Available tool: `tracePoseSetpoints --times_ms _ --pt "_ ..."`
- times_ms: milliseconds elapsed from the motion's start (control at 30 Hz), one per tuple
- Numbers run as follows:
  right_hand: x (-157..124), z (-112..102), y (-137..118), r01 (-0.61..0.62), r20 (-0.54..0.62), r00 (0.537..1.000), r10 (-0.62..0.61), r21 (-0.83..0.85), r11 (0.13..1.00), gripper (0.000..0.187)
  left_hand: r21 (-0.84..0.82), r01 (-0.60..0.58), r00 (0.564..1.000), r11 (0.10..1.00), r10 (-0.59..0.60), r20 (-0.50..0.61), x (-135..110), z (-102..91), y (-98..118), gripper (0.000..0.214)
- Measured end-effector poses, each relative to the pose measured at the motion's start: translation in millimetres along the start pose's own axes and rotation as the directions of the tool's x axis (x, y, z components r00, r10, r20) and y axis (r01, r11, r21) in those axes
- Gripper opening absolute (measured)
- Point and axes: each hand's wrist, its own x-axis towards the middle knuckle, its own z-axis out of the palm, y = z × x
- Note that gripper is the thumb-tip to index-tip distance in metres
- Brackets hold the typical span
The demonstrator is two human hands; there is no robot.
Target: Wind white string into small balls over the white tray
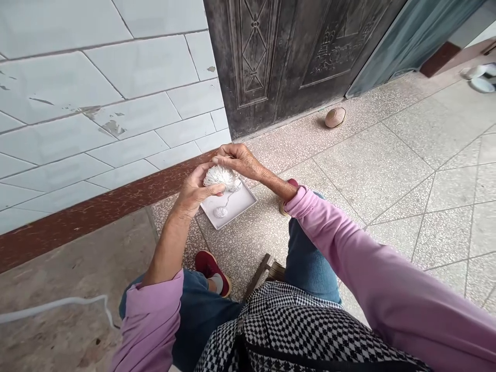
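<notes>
My left hand (194, 194) cups a white ball of thread (219, 176) from below and behind, fingers curled round it. My right hand (237, 160) reaches over the top of the ball with its fingers pinched on the thread at the upper edge. A strand runs down from the ball to a smaller white bundle (221, 211) lying on a white square tray (244, 201) on the floor just below both hands.
A tiled wall with a red-brown skirting (96, 212) is at left, a dark metal door (287, 57) ahead. A round tan object (335, 117) lies by the door. My red shoe (211, 268) and a wooden stool edge (263, 271) are near my knees. A white cord (58, 306) crosses the concrete.
</notes>
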Motion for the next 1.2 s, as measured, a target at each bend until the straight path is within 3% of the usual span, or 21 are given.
tracePoseSetpoints --times_ms 167,333,467,600,800,967,1100,1200 --pt "2.3 6.5 8.6 0.034 -0.002 0.999 -0.034 -0.019 0.999 0.050 -0.094 0.028 0.999 0.995 -0.030 -0.027 -4.0 1.4 -5.2 0.082" --pt "15.6 7.8 26.5 0.104 0.009 0.994 -0.104 0.016 0.994 0.062 -0.044 0.016 0.994 0.999 -0.021 -0.103 -3.5 4.1 -8.1 0.083" --pt "22.3 7.6 32.9 0.048 0.015 0.999 -0.050 0.079 0.996 0.069 -0.107 0.016 0.997 0.994 -0.024 -0.071 -3.0 5.4 -5.1 0.081" --pt "20.4 13.9 30.4 -0.050 0.011 0.999 0.049 0.099 0.994 0.060 -0.222 0.014 0.996 0.975 -0.034 -0.083 -0.3 0.6 -3.8 0.080" --pt "12.2 29.5 24.7 -0.023 0.054 0.998 0.027 -0.070 0.997 0.048 -0.333 -0.097 0.981 0.938 0.035 -0.188 8.0 -10.5 -6.5 0.074" --pt "2.3 34.9 21.7 -0.023 0.100 0.994 0.045 -0.214 0.977 0.048 -0.221 -0.148 0.950 0.964 0.077 -0.302 9.7 -14.6 -4.6 0.078" --pt "-11.6 33.5 17.8 0.055 0.265 0.964 -0.011 -0.159 0.986 0.041 -0.070 -0.159 0.913 0.985 0.120 -0.390 12.3 -16.6 -3.9 0.086" --pt "-14.9 29.7 13.3 0.063 0.314 0.949 -0.028 -0.102 0.993 0.054 0.070 -0.107 0.885 0.992 0.127 -0.448 16.1 -16.9 -6.4 0.087"
